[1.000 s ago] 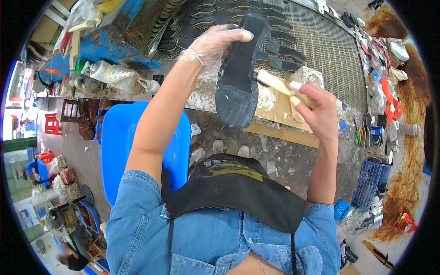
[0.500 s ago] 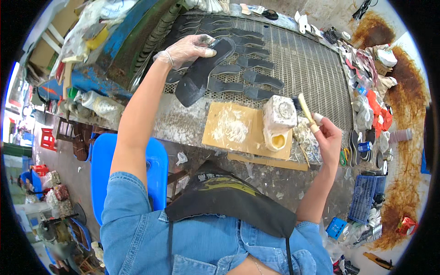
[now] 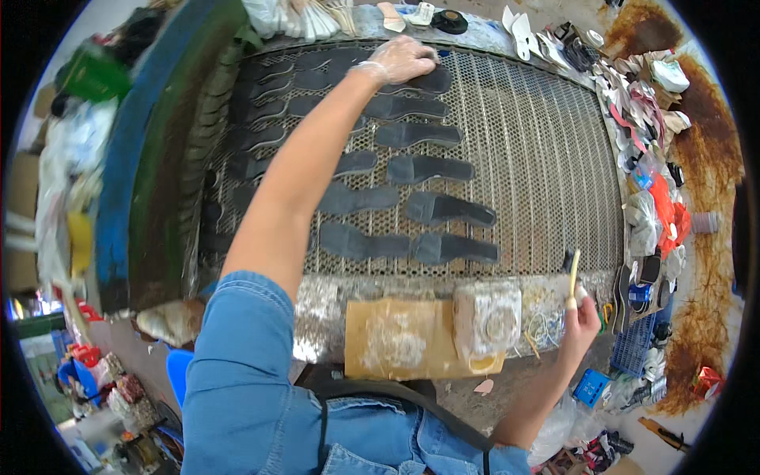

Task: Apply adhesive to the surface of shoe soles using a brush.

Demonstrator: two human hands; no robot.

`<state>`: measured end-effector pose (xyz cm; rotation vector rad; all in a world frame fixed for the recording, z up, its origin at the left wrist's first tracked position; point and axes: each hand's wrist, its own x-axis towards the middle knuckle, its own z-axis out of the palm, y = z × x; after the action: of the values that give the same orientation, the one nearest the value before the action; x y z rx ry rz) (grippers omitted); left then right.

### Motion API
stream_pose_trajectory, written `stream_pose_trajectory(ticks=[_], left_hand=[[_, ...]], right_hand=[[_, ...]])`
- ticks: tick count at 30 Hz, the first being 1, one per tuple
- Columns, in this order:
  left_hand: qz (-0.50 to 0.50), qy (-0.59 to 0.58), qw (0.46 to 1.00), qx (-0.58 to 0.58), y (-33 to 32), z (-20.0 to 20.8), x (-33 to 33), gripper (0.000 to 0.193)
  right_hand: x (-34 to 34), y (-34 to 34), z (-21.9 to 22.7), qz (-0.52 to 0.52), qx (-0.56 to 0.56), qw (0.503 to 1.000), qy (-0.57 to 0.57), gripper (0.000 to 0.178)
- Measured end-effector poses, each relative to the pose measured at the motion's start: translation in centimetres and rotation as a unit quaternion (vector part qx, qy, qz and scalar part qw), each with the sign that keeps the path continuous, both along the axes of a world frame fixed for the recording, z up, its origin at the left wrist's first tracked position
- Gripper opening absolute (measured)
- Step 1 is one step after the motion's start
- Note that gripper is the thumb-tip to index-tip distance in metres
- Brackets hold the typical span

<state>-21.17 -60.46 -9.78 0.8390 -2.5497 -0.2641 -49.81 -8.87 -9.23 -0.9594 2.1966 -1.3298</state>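
My left hand, in a thin clear glove, reaches to the far side of the mesh belt. Its fingers are closed on a black shoe sole that lies level at the mesh, close to other soles; its grip is partly hidden by the hand. My right hand holds a small brush by its pale handle, dark bristles up, over the near right ledge. Several dark soles lie in rows on the metal mesh belt. Left of my right hand, a whitish, glue-crusted container stands on a cardboard sheet.
A blue and green machine housing borders the belt's left side. Along the far ledge lie white cut pieces and a black tape roll. Bags and scraps crowd the right edge, above a blue crate.
My left hand has carried the sole from above the near edge to the far rows and lowered it to the mesh. I lean further forward. The brush has moved away from the container to the right.
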Motion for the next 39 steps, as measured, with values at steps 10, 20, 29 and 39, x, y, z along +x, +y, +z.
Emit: stream_pose_trajectory(ticks=[10, 20, 29, 39], left_hand=[[0.035, -0.023, 0.993, 0.111, -18.8, -15.2, -11.0, 0.035], [0.09, -0.045, 0.992, 0.077, -24.5, -25.1, -10.4, 0.037], [0.215, 0.259, 0.933, -0.126, -20.1, -24.2, -8.6, 0.027], [0.064, 0.242, 0.868, 0.429, 15.5, -9.5, 10.9, 0.027]], right_hand=[[-2.2, -1.8, -3.9, -0.116, 0.176, 0.977, 0.021, 0.031], [-1.9, -3.5, -5.6, -0.149, 0.294, 0.939, 0.101, 0.032], [0.8, -6.7, -2.3, -0.148, 0.199, 0.964, 0.095, 0.026], [6.0, -4.8, 2.5, -0.019, -0.044, 0.995, -0.088, 0.023]])
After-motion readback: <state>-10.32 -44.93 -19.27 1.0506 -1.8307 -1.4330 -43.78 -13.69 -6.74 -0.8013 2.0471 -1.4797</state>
